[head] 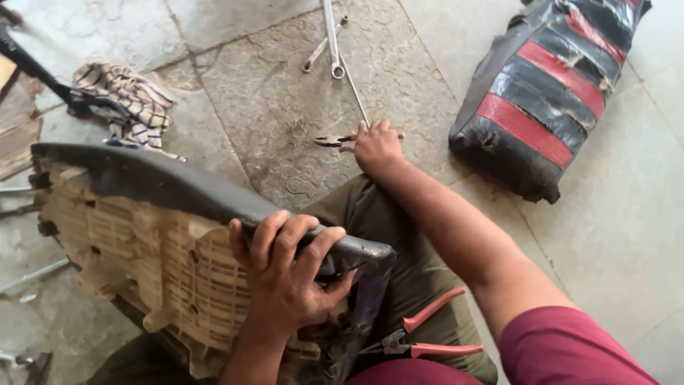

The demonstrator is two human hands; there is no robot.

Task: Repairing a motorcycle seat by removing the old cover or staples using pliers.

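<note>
The stone floor (271,85) spreads under everything, grey slabs with rough joints. Across my lap stands a motorcycle seat (142,235) on its edge, its dark cover on the upper side and its tan ribbed plastic base turned toward me. Well apart from it, up on the right, lies a second seat (548,85), black with red stripes, its cover cracked and torn.

My left hand (288,278) is clamped over the near end of the seat on my lap, fingers curled across the black cover and thumb pressing at the edge where the cover folds over the base. That grip is clenched on the seat and holds it upright against my leg.

My right arm stretches out over my knee to the floor. My right hand (376,146) rests knuckles up on a pair of pliers (333,141) lying there, whose jaws stick out to the left of my fingers; the fingers are closed over the handles, though I cannot tell how firmly.

A striped cloth (128,100) is bunched on the floor just beyond the far end of the seat. Spanners (329,43) and a thin metal rod (354,89) lie on the slab beyond my right hand. On my trouser leg rest small red-handled cutters (420,339), beside the seat's near end.
</note>
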